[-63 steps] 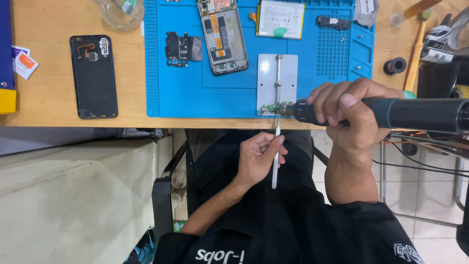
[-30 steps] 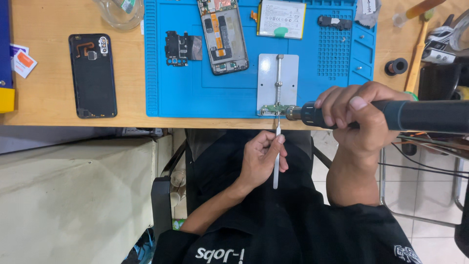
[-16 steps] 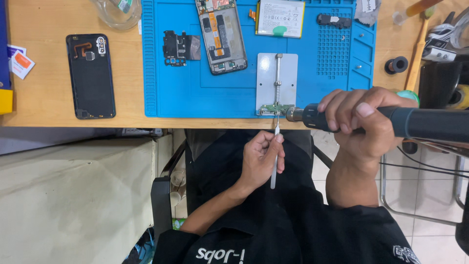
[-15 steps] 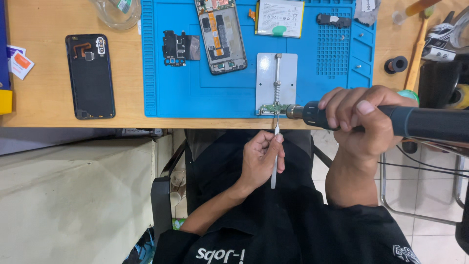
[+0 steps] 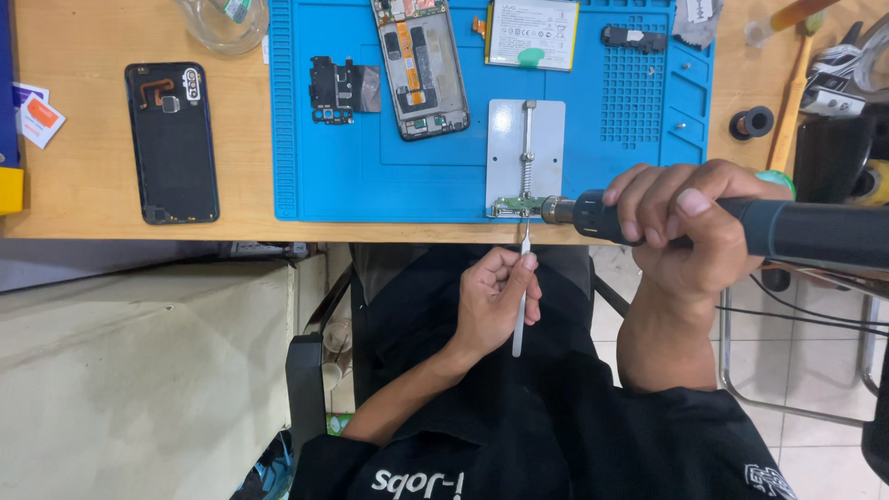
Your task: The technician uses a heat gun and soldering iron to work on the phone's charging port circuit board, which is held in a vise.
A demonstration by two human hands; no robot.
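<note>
1. Right hand (image 5: 681, 227): fingers wrapped around hot-air tool (image 5: 741, 227), centre right.
2. Left hand (image 5: 495, 301): fingers pinching tweezers (image 5: 521, 296), tip touching small circuit board (image 5: 517, 206) at worktop (image 5: 93, 167) edge.

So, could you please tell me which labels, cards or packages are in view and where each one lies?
Battery label: white rectangle with a green tab, top of the blue mat.
Card: small, white with an orange patch, left table edge.
Clear bag: top, left of the mat.
</note>
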